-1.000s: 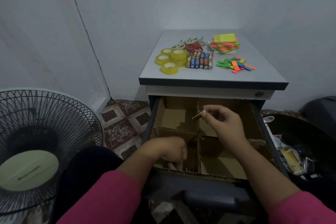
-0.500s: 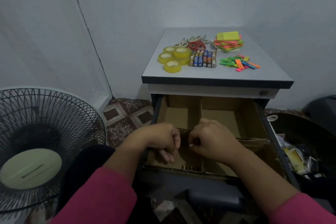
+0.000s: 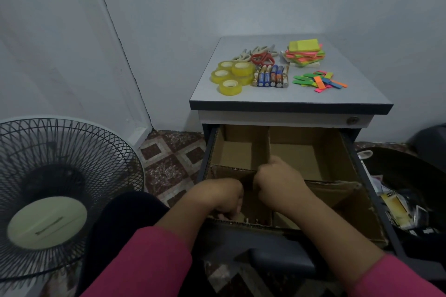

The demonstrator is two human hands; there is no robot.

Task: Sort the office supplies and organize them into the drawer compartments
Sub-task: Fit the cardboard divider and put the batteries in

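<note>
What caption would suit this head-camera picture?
Both hands, left and right, reach into the cardboard-divided drawer; tape rolls and batteries wait on top.

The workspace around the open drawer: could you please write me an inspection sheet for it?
Surface: grey cabinet top with supplies in groups at its back.
Job's things: tape rolls, batteries, scissors, sticky note pads, loose coloured tabs; drawer open, cardboard dividers, rear compartments look empty.
Clutter: nothing seen on the top.
Grippers: left hand reaches into the front left compartment; right hand curled at the divider crossing; contents hidden.
Cables: nothing seen.
Surroundings: fan left, dark bin of oddments right, tiled floor.
</note>
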